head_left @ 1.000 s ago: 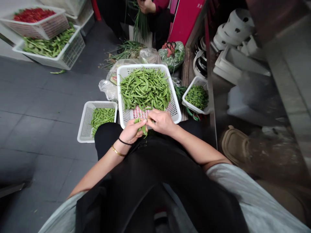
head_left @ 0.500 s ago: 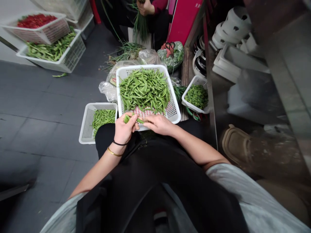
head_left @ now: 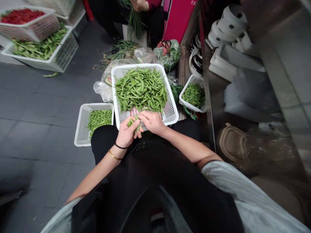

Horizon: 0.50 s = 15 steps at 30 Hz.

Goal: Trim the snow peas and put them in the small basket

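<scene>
A large white basket (head_left: 173, 111) heaped with green pea pods (head_left: 141, 89) rests against my knees. My left hand (head_left: 126, 132) is closed around a few pea pods (head_left: 132, 122) just in front of the basket's near rim. My right hand (head_left: 153, 122) meets it there, fingers pinched on the end of one of those pods. A smaller white basket (head_left: 81, 126) on the floor to my left holds a thin layer of pods (head_left: 99, 117).
Another small basket of greens (head_left: 193, 95) stands at the right by a metal shelf. Plastic bags (head_left: 104, 90) lie behind the big basket. Far left are baskets of green pods (head_left: 39, 48) and red chillies (head_left: 20, 16). Another person (head_left: 138, 6) handles green stalks at the top.
My hands drew apart half a second ago, the left lifting pods leftward. Now they have come together again at the basket's near rim. The view has shifted slightly right.
</scene>
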Available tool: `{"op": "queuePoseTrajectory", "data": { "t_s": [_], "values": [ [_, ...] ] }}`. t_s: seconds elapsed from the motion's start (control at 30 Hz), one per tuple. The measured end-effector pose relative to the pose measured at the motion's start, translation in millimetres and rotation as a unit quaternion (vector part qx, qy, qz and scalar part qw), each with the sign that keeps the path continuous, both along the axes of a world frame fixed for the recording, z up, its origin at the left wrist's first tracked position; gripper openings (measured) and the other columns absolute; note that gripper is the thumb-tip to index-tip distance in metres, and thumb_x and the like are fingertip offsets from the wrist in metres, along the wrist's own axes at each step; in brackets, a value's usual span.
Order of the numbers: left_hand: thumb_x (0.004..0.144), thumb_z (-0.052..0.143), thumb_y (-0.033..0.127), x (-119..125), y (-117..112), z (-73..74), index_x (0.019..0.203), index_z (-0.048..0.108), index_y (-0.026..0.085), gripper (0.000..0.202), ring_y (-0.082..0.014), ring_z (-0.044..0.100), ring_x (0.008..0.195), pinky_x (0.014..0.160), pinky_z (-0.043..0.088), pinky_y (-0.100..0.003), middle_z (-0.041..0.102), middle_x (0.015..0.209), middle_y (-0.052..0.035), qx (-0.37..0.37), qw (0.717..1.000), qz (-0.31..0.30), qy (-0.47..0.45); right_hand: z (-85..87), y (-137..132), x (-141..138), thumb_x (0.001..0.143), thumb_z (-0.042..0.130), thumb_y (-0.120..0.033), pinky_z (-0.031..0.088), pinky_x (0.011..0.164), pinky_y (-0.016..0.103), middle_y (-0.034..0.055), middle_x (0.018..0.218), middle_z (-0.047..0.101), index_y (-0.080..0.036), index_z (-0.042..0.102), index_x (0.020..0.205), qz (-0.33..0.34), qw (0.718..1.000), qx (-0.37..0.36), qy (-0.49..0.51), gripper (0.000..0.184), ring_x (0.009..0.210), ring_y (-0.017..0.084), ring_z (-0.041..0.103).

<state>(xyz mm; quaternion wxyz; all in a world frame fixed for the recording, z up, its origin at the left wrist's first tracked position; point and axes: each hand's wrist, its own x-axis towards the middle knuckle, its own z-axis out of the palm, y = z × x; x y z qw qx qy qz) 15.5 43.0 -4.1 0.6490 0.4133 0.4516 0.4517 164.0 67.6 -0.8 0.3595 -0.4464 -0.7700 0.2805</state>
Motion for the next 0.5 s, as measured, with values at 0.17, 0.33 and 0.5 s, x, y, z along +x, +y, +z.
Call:
{"op": "queuePoseTrajectory", "data": {
  "t_s": [0.17,0.33,0.5],
  "values": [
    [0.07,0.069,0.037,-34,25,-9.4,0.074,0.044,0.019,0.031,-0.0142,0.06,0.043,0.032,0.039,-0.018,0.066,0.059,-0.0011,-0.051,0.977,0.197,-0.067,-19.2,23,16,0.092,0.046,-0.028,0.04,0.071,0.023,0.0028,0.074,0.062,-0.016,0.062,0.078,0.032,0.993,-0.064,-0.098,0.024,0.073,0.012,0.056],
    [0.07,0.063,0.027,-55,33,-7.9,0.08,0.056,0.015,0.017,-0.0114,0.053,0.035,0.029,0.034,-0.018,0.066,0.057,-0.0034,-0.079,0.983,0.12,-0.116,-51.1,70,42,0.08,0.063,-0.031,0.044,0.071,0.028,0.0099,0.094,0.069,-0.017,0.063,0.109,0.034,0.918,-0.185,-0.35,0.032,0.085,0.02,0.063],
    [0.06,0.064,0.018,-45,29,-3.3,0.076,0.057,0.015,0.017,-0.0156,0.059,0.046,0.031,0.038,-0.02,0.066,0.063,-0.0057,-0.123,0.979,0.025,-0.164,-72.5,107,54,0.081,0.059,-0.024,0.046,0.075,0.033,0.0173,0.101,0.069,-0.013,0.066,0.098,-0.044,0.895,-0.187,-0.403,0.021,0.094,0.028,0.064]
  ]
}}
